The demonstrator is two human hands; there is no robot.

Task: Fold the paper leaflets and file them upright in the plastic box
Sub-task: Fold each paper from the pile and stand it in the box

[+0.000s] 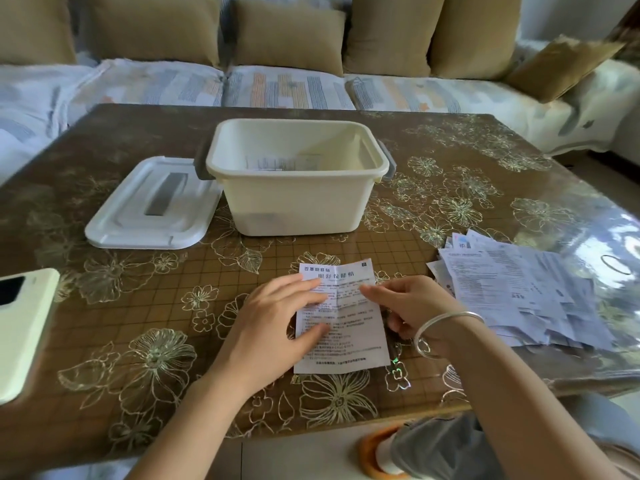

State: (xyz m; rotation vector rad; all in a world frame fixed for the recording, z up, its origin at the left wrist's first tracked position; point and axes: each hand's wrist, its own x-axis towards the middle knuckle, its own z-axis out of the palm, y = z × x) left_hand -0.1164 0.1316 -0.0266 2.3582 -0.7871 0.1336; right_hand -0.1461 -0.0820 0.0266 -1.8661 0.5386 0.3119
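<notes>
Cream box [298,202], white lid [152,206], brown table [121,292] (gold flowers), white leaflet [346,327].

Home living room, cushioned sofa [294,88], floral-covered table [138,278]

A brown table [138,306] under a glossy cover printed with pale gold flowers fills the foreground, and bright daylight glares off its right side (the source is out of view). Behind it runs a sofa [287,88] in a light striped cover, with 5 tan cushions [287,36] propped along its back and 1 more [561,64] tilted at the right end. Pale floor [294,455] shows below the table's near edge.
</notes>
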